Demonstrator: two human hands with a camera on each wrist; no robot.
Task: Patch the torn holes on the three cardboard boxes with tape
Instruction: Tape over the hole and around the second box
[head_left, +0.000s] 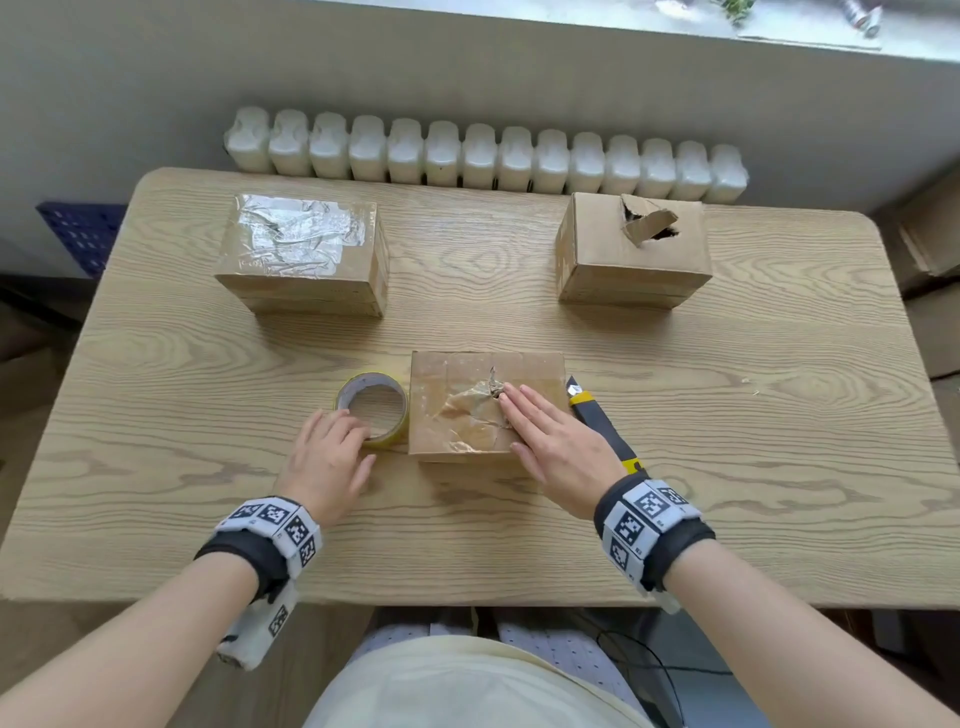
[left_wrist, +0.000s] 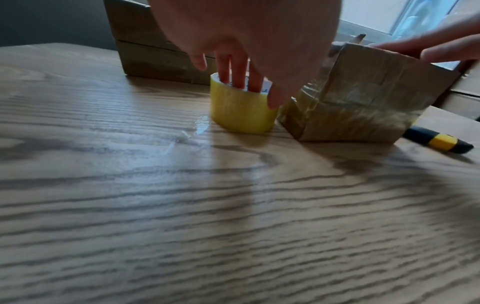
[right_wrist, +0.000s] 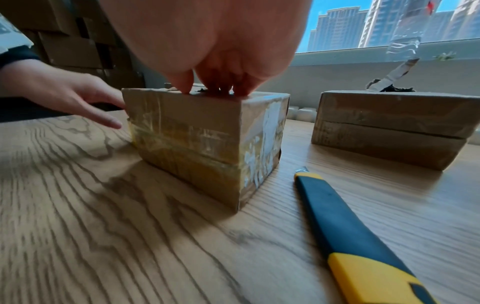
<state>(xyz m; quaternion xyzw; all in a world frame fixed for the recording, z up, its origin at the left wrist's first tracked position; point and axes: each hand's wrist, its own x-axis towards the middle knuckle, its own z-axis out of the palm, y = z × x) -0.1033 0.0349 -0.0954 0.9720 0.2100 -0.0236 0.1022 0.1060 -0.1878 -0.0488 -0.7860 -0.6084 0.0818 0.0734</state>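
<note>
Both forearms are bare. Each wrist carries a black fabric wristband (head_left: 244, 553) wrapped by a white band of square panels (head_left: 278, 522) printed with black-and-white fiducial codes; the right wrist's band (head_left: 647, 512) is alike. A white block with another code hangs under the left wrist. A cream garment (head_left: 467, 686) covers the lap.

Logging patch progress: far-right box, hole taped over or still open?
Still open. The far-right box shows a torn flap sticking up from its top with dark gaps, no tape across it.
</note>
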